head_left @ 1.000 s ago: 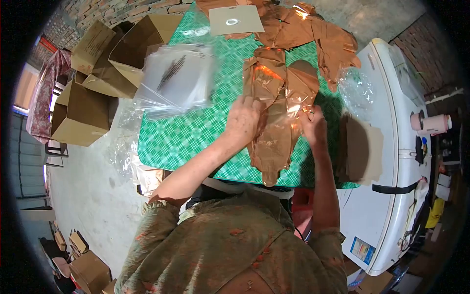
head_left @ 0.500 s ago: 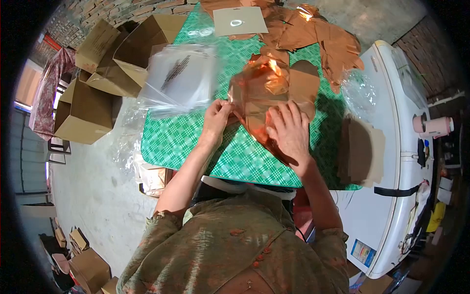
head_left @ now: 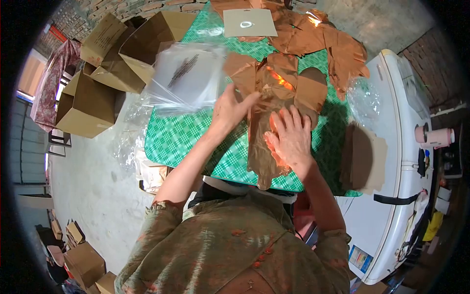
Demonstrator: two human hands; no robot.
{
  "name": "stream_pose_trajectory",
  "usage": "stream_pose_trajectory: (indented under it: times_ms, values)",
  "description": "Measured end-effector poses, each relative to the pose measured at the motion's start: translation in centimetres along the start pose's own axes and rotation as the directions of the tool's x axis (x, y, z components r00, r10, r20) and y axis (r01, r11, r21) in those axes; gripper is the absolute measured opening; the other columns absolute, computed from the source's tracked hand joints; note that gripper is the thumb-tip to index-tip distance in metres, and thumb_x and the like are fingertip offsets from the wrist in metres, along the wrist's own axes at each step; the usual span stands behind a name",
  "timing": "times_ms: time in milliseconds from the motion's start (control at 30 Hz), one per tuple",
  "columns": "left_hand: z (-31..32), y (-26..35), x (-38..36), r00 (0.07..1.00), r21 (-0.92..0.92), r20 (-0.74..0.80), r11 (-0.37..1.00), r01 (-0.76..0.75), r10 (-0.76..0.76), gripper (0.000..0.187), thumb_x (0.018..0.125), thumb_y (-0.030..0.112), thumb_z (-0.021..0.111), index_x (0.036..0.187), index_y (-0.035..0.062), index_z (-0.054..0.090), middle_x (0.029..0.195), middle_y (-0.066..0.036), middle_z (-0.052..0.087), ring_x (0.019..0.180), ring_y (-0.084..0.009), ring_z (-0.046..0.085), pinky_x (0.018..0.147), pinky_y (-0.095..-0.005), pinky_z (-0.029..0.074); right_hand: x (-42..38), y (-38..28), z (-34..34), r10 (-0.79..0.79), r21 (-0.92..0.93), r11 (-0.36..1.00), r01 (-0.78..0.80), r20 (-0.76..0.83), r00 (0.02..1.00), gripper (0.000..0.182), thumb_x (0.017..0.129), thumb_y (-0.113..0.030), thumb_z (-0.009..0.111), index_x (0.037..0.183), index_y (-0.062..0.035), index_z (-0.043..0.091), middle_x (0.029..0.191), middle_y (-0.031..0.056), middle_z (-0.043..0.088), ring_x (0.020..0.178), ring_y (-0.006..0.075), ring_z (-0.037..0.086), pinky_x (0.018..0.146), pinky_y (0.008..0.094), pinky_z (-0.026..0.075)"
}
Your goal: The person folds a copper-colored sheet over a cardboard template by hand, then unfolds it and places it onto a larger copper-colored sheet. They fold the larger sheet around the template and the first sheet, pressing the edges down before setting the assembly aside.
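A shiny copper-coloured foil piece (head_left: 259, 142) lies spread on the table with the green checked cloth (head_left: 181, 137), its lower end reaching the front edge. My right hand (head_left: 291, 137) rests on it with fingers spread, palm down. My left hand (head_left: 231, 110) is at the foil's left edge, thumb stretched out and fingers apart, gripping nothing. Under the foil's right side is a brown rounded card-like piece (head_left: 313, 90). A stack of clear plastic bags (head_left: 188, 78) lies left of my left hand.
More copper foil (head_left: 345, 56) and a grey-brown card with a white ring (head_left: 249, 22) lie at the back. Brown cards (head_left: 369, 157) are stacked at the right, beside a white appliance (head_left: 391, 196). Open cardboard boxes (head_left: 88, 110) stand at the left.
The foil has been unfolded and flattened, its upper left part spreading left and its lower end now pointing toward me. My left hand has opened from its pinch and let go of the foil.
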State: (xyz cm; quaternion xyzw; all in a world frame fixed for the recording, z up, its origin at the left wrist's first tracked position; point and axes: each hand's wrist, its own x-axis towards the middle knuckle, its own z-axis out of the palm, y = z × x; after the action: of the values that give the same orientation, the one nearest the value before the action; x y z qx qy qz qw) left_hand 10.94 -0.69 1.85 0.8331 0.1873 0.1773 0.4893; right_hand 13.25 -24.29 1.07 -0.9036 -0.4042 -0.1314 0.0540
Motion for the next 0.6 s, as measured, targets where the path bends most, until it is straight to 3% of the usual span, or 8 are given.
stream_pose_trajectory:
  times_ms: [133, 167, 267, 367, 467, 533, 567, 600]
  values:
    - [-0.3, -0.2, 1.0, 0.997, -0.022, -0.053, 0.998, 0.057, -0.058, 0.047, 0.088, 0.036, 0.079, 0.111, -0.0026, 0.066, 0.094, -0.022, 0.076, 0.089, -0.037, 0.075, 0.081, -0.0465, 0.056, 3.2, 0.7, 0.2, -0.043, 0.023, 0.999, 0.044, -0.033, 0.999, 0.058, 0.099, -0.044, 0.067, 0.143, -0.0068, 0.061, 0.146, 0.0129, 0.059, 0.144, 0.0357, 0.044, 0.114, 0.0593, 0.034]
    - [-0.1, -0.9, 1.0, 0.997, -0.06, -0.054, 0.997, 0.044, -0.047, 0.036, 0.095, 0.023, 0.078, 0.119, -0.0026, 0.068, 0.101, -0.013, 0.078, 0.086, -0.0196, 0.072, 0.08, -0.0355, 0.057, 4.0, 1.0, 0.4, -0.067, 0.014, 0.998, 0.068, -0.059, 0.996, 0.054, 0.101, -0.042, 0.065, 0.142, -0.0079, 0.062, 0.144, 0.0122, 0.06, 0.143, 0.0356, 0.045, 0.113, 0.0587, 0.035]
    - [-0.4, -2.0, 0.3, 0.994, 0.054, -0.111, 0.999, -0.006, 0.012, 0.031, 0.096, 0.019, 0.076, 0.115, -0.0028, 0.067, 0.099, -0.017, 0.078, 0.084, -0.0219, 0.074, 0.078, -0.0361, 0.058, 6.4, 2.4, 3.0, -0.084, 0.036, 0.996, 0.087, -0.083, 0.993, 0.053, 0.101, -0.043, 0.064, 0.142, -0.0092, 0.062, 0.145, 0.0116, 0.06, 0.142, 0.0355, 0.046, 0.111, 0.0587, 0.036]
    - [-1.9, -0.2, -0.3, 0.992, 0.161, -0.05, 0.98, 0.12, -0.114, 0.028, 0.096, 0.016, 0.073, 0.114, -0.0031, 0.065, 0.097, -0.019, 0.078, 0.081, -0.028, 0.076, 0.075, -0.0399, 0.058, 8.0, 3.8, 3.1, -0.033, -0.009, 0.999, 0.034, 0.009, 0.999, 0.059, 0.102, -0.046, 0.061, 0.15, -0.0115, 0.054, 0.151, 0.0108, 0.056, 0.142, 0.0345, 0.045, 0.109, 0.0586, 0.038]
    - [-1.6, -2.0, -0.7, 0.989, 0.047, -0.137, 0.998, -0.053, 0.059, 0.035, 0.097, 0.018, 0.074, 0.123, -0.0009, 0.059, 0.086, -0.018, 0.075, 0.069, -0.0335, 0.072, 0.068, -0.0439, 0.057, 8.2, 5.3, 3.5, 0.045, -0.042, 0.998, -0.043, 0.039, 0.998, 0.068, 0.103, -0.048, 0.06, 0.157, -0.0083, 0.045, 0.155, 0.0133, 0.051, 0.147, 0.036, 0.04, 0.108, 0.0596, 0.039]
    - [-2.4, -0.9, -1.2, 0.993, 0.107, -0.117, 0.994, -0.013, 0.025, 0.049, 0.095, 0.016, 0.076, 0.135, 0.0, 0.053, 0.097, -0.02, 0.074, 0.081, -0.0372, 0.072, 0.074, -0.0457, 0.057, 7.8, 5.5, 3.5, 0.094, -0.096, 0.991, -0.095, -0.019, 0.995, 0.072, 0.103, -0.049, 0.059, 0.159, -0.0065, 0.043, 0.156, 0.0145, 0.051, 0.148, 0.0366, 0.039, 0.107, 0.06, 0.039]
    - [-2.8, -0.2, -1.6, 0.994, 0.137, -0.107, 0.99, 0.008, 0.006, 0.057, 0.094, 0.015, 0.076, 0.141, 0.0005, 0.049, 0.103, -0.022, 0.073, 0.087, -0.039, 0.072, 0.076, -0.0467, 0.057, 7.5, 5.4, 3.0, 0.1, -0.099, 0.99, -0.101, -0.011, 0.995, 0.068, 0.106, -0.044, 0.06, 0.155, 0.0002, 0.046, 0.155, 0.018, 0.052, 0.146, 0.0357, 0.045, 0.108, 0.0568, 0.042]
    - [-3.0, 0.5, -2.0, 0.979, 0.248, -0.152, 0.964, -0.096, 0.136, 0.064, 0.092, 0.014, 0.077, 0.146, 0.0008, 0.045, 0.112, -0.023, 0.07, 0.097, -0.0406, 0.069, 0.081, -0.0474, 0.056, 7.3, 5.4, 3.1, 0.095, -0.088, 0.991, -0.096, -0.019, 0.995, 0.068, 0.106, -0.043, 0.06, 0.156, 0.0011, 0.045, 0.155, 0.018, 0.052, 0.146, 0.0357, 0.045, 0.109, 0.0558, 0.042]
